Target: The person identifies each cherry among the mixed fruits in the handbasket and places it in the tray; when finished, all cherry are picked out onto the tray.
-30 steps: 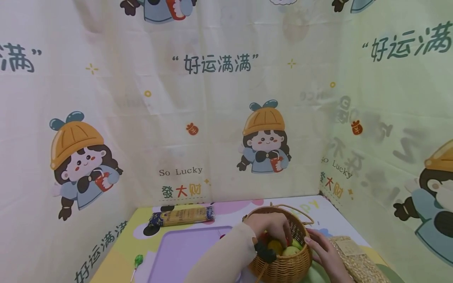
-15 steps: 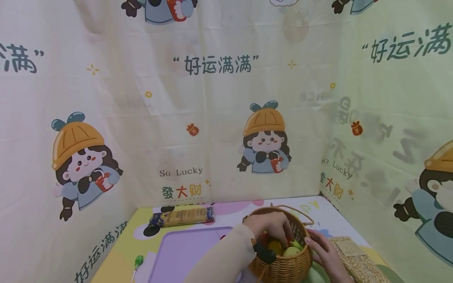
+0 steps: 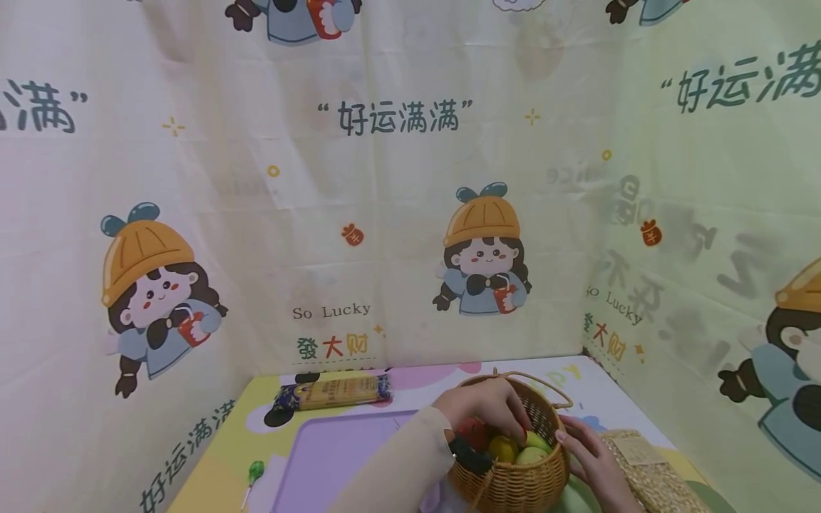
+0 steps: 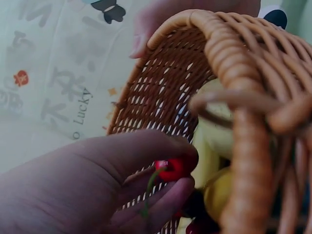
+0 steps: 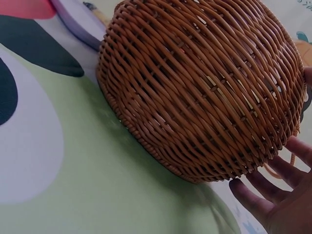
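My left hand [image 3: 490, 410] reaches into a wicker basket [image 3: 513, 491] in the head view. Its thumb and fingers pinch a red cherry [image 4: 178, 166] with a green stem, seen in the left wrist view. Below the hand lie a red fruit [image 3: 473, 433], a yellow-brown fruit [image 3: 503, 449] and a pale green fruit [image 3: 531, 456]. Darker red fruit [image 4: 202, 226] shows low in the left wrist view, partly cut off. My right hand [image 3: 590, 456] rests at the basket's right side, one fingertip at the rim. Its spread, mostly straight fingers [image 5: 265, 187] lie against the weave.
A lilac tray [image 3: 340, 456] lies left of the basket, partly covered by my left sleeve. Behind it is a packet of noodles [image 3: 336, 392]. A green lollipop [image 3: 256, 470] sits at the left, and a woven straw item [image 3: 648, 467] at the right. Printed curtains [image 3: 398, 271] enclose the table.
The left hand and wrist have shifted slightly left, baring more of the red fruit in the basket. The right hand stays at the basket's side. The head view has drifted slightly.
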Demonstrator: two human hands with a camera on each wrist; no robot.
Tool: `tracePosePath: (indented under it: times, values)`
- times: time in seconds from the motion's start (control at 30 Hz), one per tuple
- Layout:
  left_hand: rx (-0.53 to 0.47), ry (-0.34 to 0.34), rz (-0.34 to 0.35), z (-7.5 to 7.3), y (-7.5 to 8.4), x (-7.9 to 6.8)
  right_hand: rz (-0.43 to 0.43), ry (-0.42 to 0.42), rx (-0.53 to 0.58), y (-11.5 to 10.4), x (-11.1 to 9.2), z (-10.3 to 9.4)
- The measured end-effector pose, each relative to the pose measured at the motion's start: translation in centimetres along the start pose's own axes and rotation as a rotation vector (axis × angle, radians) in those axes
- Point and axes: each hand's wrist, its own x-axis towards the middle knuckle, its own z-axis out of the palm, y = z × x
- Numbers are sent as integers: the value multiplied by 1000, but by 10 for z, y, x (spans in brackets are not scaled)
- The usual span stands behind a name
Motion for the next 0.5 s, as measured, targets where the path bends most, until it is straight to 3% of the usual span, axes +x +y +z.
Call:
tracePosePath:
  times: [0.23, 0.5]
  values:
    - [-108, 33, 54, -15, -1, -21, -5, 16, -15, 2, 3, -2]
    - [-81, 96, 148, -37, -12, -48, 14, 3, -9, 2, 5, -2]
